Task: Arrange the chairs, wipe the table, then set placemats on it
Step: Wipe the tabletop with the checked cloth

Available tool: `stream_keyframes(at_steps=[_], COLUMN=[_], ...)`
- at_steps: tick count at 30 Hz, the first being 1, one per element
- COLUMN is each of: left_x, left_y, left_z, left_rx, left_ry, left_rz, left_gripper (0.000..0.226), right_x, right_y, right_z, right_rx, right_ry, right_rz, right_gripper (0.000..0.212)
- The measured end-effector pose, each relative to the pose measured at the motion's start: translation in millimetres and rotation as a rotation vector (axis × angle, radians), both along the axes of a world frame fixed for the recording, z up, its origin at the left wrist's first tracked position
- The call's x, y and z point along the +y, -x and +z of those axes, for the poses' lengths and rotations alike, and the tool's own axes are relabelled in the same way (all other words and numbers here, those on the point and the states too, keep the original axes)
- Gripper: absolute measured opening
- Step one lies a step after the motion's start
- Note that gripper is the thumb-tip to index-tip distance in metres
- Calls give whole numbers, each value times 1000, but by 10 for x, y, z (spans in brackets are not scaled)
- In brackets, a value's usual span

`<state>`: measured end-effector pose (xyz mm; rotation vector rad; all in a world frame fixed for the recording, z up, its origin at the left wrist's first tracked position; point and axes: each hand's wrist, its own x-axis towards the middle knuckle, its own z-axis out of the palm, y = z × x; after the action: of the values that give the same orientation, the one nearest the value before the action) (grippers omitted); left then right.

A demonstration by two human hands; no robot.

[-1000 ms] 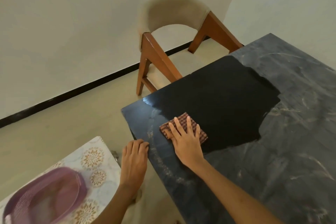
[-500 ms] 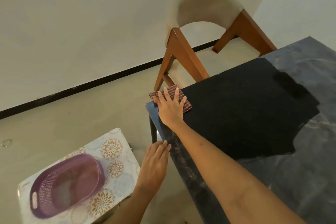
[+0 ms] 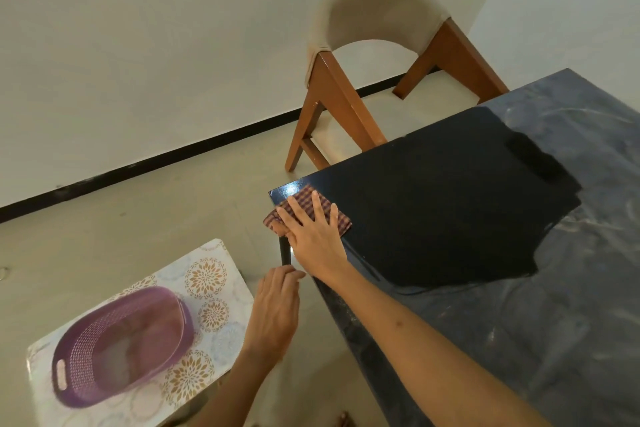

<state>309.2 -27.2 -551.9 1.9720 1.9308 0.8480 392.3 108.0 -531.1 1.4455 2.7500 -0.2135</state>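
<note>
A dark marble table (image 3: pixel 519 305) fills the right side; its near left corner part is wiped black and glossy, the rest looks dusty grey. My right hand (image 3: pixel 313 239) lies flat, pressing a folded red checked cloth (image 3: pixel 308 204) onto the table's left edge near the corner, part of the cloth hanging over the edge. My left hand (image 3: pixel 275 312) hovers just below that edge with its fingers loosely curled, holding nothing. A wooden chair (image 3: pixel 374 80) with a beige padded back stands at the table's far end.
At lower left stands a small low table with a floral top (image 3: pixel 207 277), and a purple perforated plastic basket (image 3: pixel 121 343) lies on it. The beige floor runs to a white wall with a black skirting line.
My right hand slid the cloth from the table's near part up to the corner, then back toward me along the left edge. My left hand stayed below the edge.
</note>
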Motion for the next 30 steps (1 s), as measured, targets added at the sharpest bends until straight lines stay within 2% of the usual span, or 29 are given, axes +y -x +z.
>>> stream_keyframes(at_steps=[5,8,18,24,30], left_x=[-132,-127,-144,-124,-100], left_y=[66,49,-124,-188,-241], left_z=[29,55,98,50,-23], left_rx=[-195,-235,-313,-296,-285], left_ry=[3,20,97,94,111], left_rz=[124,169,69,5,-13], left_gripper=[17,16,16,18,16], right_x=[-475,-811,-1692,-1563,-980], right_y=[-344,-528,-1184,-1249,-1754], right_z=[5,11,-30,33,52], right_rx=[-17,-23,-97,-112,-155], right_ry=[-28,-6,-11,26,36], right_rz=[-55,-96,-160,-198,-508], right_gripper=[48,50,53,50,52])
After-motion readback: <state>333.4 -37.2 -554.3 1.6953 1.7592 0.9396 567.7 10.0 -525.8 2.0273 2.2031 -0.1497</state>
